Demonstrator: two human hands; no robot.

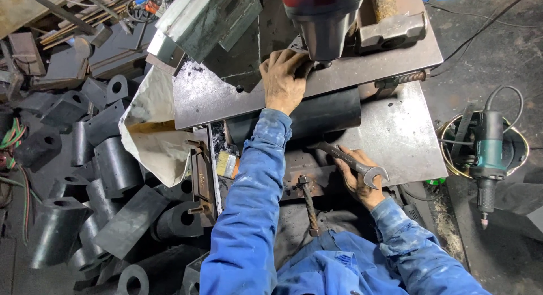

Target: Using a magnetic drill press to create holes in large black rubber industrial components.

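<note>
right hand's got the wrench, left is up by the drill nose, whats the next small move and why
Probably lift the open-ended wrench off the lower steel plate and carry it up toward the left hand. The right hand grips it flat on that plate, apart from any fastener, while the left hand presses on the upper plate beside the drill nose. What sits under those fingers is hidden.
</note>
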